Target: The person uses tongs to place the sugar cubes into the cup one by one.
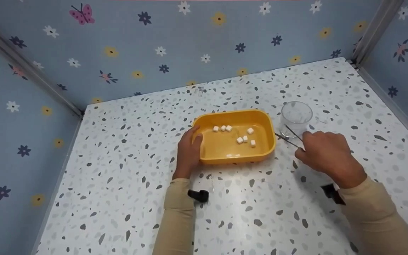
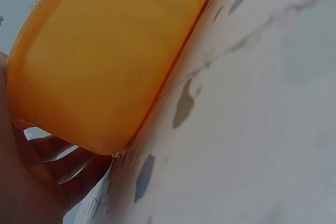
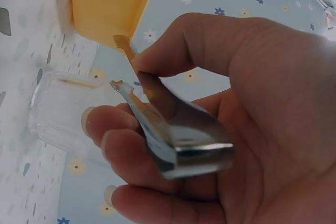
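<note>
A yellow rectangular tub (image 1: 237, 159) sits on the speckled table, holding several small white cubes (image 1: 250, 130). My left hand (image 1: 188, 150) grips its left end, thumb over the rim and fingers along the outer wall; the left wrist view shows the tub's side (image 2: 105, 61) and fingers (image 2: 79, 174) around its corner. Metal tongs (image 3: 202, 156) are pinched between the thumb and fingers of my right hand (image 1: 326, 154). Their two tips stand apart with nothing between them, between the tub's right end and a clear glass (image 1: 296, 112). The glass stands just right of the tub.
Flowered blue panels (image 1: 204, 39) wall off the table (image 1: 119, 198) at the back and both sides. Black wrist mounts (image 1: 198, 195) are strapped at both sleeves.
</note>
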The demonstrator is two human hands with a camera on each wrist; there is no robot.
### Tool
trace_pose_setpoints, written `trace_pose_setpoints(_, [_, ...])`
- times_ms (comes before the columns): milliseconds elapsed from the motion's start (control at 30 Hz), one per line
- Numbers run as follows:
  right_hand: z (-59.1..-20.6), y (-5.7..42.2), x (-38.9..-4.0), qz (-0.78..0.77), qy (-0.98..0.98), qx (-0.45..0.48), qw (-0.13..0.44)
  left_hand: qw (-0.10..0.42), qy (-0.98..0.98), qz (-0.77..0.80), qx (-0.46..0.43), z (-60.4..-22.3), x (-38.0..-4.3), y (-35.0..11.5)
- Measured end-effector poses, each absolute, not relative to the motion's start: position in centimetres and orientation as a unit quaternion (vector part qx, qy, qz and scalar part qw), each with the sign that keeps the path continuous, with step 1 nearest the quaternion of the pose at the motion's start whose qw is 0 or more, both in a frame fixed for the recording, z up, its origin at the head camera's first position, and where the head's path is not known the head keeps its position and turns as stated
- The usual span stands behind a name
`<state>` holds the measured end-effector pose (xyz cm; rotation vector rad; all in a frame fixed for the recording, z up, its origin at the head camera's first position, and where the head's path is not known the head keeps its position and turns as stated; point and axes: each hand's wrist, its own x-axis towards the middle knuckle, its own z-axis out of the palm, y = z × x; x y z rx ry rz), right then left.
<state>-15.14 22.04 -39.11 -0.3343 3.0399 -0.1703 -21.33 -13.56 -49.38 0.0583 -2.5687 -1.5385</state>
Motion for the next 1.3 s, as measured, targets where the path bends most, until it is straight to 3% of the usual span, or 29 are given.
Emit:
trace_pose_setpoints(733, [-37.5, 22.2, -13.7, -0.069, 0.99, -0.117, -0.022, 0.065, -0.857, -0.51, 0.025, -49.2, -21.3, -13.6])
trace_pose_setpoints(1133, [-38.8, 21.1, -14.6, -0.096, 0.981, -0.142, -0.089, 0.083, -0.853, -0.516, 0.006, -49.3, -21.3, -13.7])
trace_pose_setpoints(1300, [-39.4, 20.7, -14.9, -0.116, 0.979, -0.143, -0.082, 0.084, -0.855, -0.512, 0.0, -49.3, -21.3, -13.7])
